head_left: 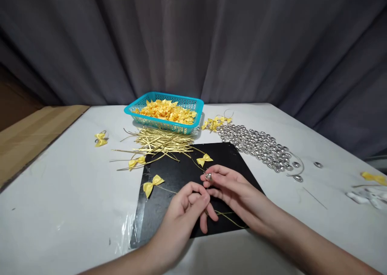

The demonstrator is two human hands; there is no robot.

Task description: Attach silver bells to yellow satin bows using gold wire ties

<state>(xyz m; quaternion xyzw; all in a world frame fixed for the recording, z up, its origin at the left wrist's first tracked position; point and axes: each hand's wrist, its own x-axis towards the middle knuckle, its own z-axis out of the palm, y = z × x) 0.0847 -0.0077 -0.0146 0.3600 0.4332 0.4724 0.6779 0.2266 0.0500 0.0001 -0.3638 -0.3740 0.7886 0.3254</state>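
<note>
Over the black board [178,174], my left hand [189,208] pinches a thin gold twist tie between thumb and forefinger, its other fingers loosely curled. Close beside it, my right hand [231,186] grips a small silver jingle bell [208,176] between thumb and fingertips. Gold tie ends [231,219] stick out below my hands; exactly how tie and bell meet is hidden by the fingers. Yellow ribbon bows with gold ties lie on the board: one bow [152,185] to the left, another bow [204,159] just beyond my fingertips.
A blue basket [193,101] of yellow bows stands at the back. Before it lies a heap of gold twist ties [163,140]. Silver bells [256,144] spread to the right. A bow with a bell [101,139] sits at left. A grey curtain [181,41] hangs behind the white table [75,194].
</note>
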